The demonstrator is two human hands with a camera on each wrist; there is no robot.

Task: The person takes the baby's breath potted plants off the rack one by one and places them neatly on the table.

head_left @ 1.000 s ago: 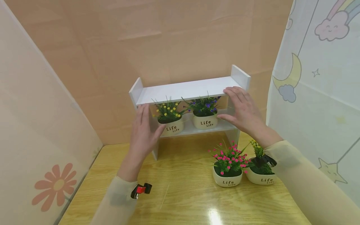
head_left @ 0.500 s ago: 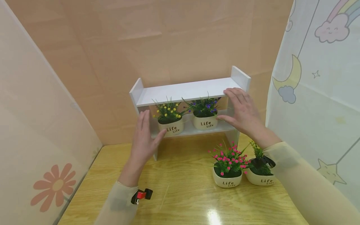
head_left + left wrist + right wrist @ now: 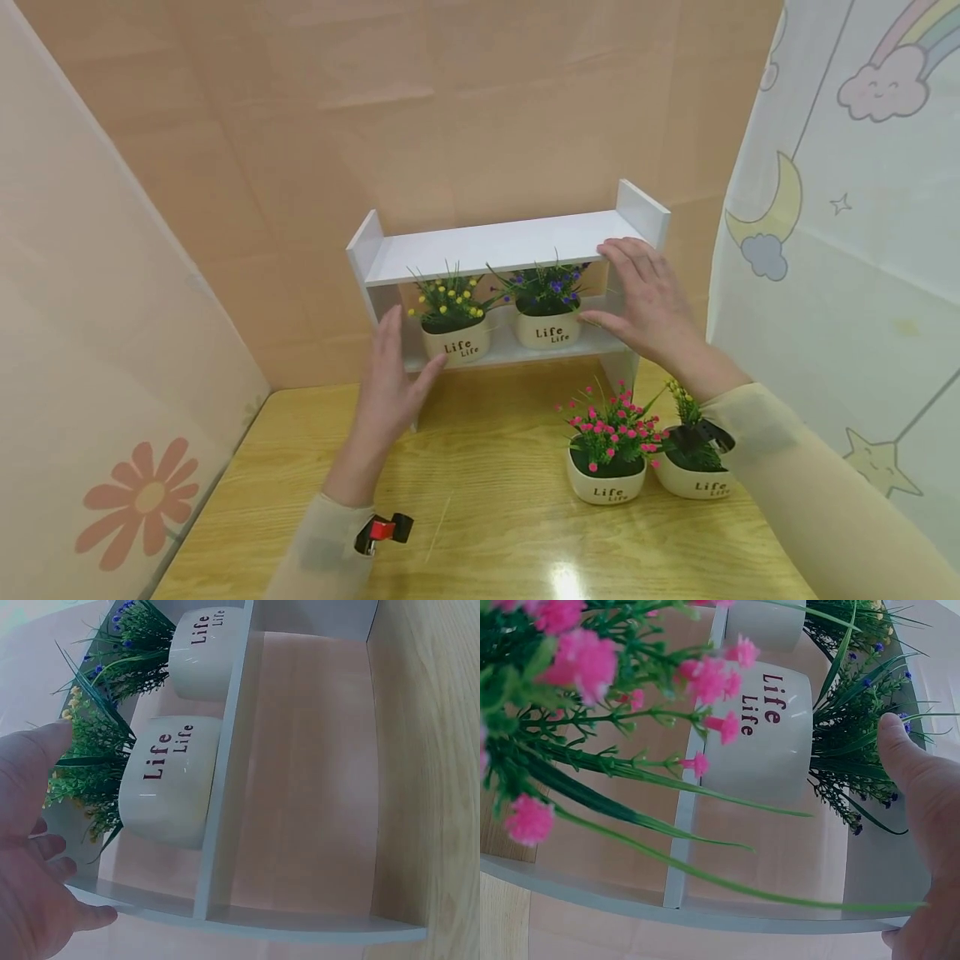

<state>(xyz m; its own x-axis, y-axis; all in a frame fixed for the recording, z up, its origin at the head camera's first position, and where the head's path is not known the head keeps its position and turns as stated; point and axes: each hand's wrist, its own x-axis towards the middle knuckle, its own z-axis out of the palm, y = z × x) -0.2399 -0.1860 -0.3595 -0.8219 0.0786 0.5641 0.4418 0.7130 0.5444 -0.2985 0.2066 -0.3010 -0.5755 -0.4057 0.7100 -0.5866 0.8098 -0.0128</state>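
Observation:
A small white two-tier shelf point(image 3: 495, 243) stands on the wooden table. On its lower board sit a cream pot of yellow flowers point(image 3: 456, 340) at left and a cream pot of purple flowers point(image 3: 547, 330) at right, both lettered "Life". My left hand point(image 3: 390, 387) is at the shelf's left side, fingers extended up along the side panel point(image 3: 315, 927) and thumb spread toward the yellow-flower pot. My right hand point(image 3: 647, 296) is at the upper right corner, fingertips at the top board's front edge, thumb pointing toward the purple-flower pot. Neither hand grips a pot.
On the table, in front of the shelf's right side, stand a pot of pink flowers point(image 3: 606, 483) and another pot of yellow flowers point(image 3: 693, 479), partly hidden by the right wrist's camera. A tan backdrop point(image 3: 495, 108) rises behind, with patterned cloth walls point(image 3: 840, 275) at both sides.
My left hand has drawn down and slightly right, away from the top board's left corner. My right hand keeps its place at the shelf, and the pots stay where they were.

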